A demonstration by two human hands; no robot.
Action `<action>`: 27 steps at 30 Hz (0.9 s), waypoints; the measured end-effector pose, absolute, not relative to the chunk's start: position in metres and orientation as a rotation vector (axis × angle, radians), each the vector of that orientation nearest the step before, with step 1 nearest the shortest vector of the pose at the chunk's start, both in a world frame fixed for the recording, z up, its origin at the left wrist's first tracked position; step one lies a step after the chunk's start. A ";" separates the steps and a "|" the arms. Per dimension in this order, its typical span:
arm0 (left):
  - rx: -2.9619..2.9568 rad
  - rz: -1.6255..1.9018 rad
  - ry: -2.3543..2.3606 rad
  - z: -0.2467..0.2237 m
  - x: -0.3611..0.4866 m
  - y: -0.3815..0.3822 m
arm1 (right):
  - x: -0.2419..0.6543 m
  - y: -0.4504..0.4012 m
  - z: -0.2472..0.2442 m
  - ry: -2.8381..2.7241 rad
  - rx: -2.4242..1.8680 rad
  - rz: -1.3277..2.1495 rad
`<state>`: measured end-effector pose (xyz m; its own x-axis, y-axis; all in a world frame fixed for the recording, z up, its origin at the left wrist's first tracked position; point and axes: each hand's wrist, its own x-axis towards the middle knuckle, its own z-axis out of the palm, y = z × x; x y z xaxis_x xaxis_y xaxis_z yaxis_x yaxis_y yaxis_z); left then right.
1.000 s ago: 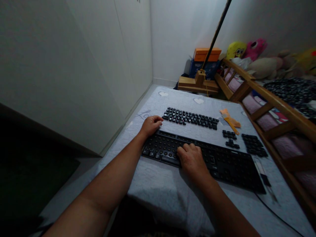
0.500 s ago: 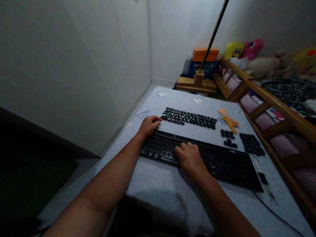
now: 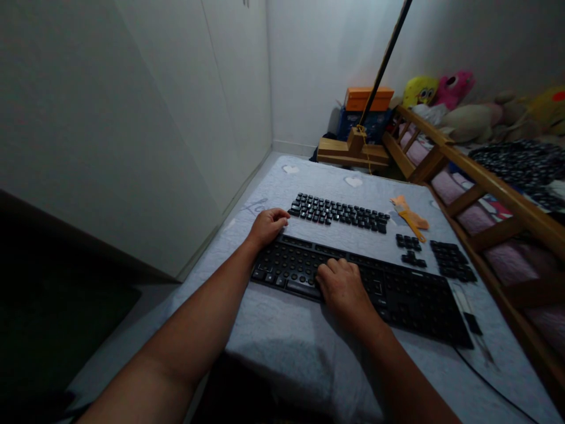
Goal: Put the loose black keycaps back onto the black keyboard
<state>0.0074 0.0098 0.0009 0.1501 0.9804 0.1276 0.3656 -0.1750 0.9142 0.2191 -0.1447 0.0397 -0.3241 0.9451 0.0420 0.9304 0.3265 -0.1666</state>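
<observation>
Black plastic makes up the keyboard (image 3: 397,294), which lies flat on the surface (image 3: 282,330), with most of its keycaps off and the space bar (image 3: 303,288) in place. The person's right hand (image 3: 343,288) rests over the middle of the keyboard, fingers bent and close together; whether the fingertips grip anything cannot be told. The left hand (image 3: 268,227) is just beyond the keyboard's far left corner, thumb and fingers drawn near each other in a narrow shape, beside the left end of the loose keys (image 3: 338,212). Whether the left hand holds or touches a key cannot be told.

The keyboard's left end lies near the left edge of the surface, next to the cabinet (image 3: 176,106). Past the right end are a slim tool (image 3: 473,323) and then the right edge, along the wooden bed rail (image 3: 494,171). A strip of pale cloth separates the keyboard from the loose keys, and a broader stretch runs from its near side toward the person.

The keyboard's long axis runs left to right on a slant, the right end closer to the person; the space bar side faces them. A cable (image 3: 494,384) emerges at the near side by the right end and trails toward the lower right.
</observation>
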 end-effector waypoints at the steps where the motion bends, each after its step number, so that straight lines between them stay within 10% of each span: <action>1: 1.662 1.021 1.313 0.001 0.007 0.009 | 0.220 -0.145 0.040 -2.444 -1.731 0.181; 27: 1.633 1.021 1.317 0.002 0.009 0.008 | 0.239 -0.139 0.044 -2.163 -1.550 0.435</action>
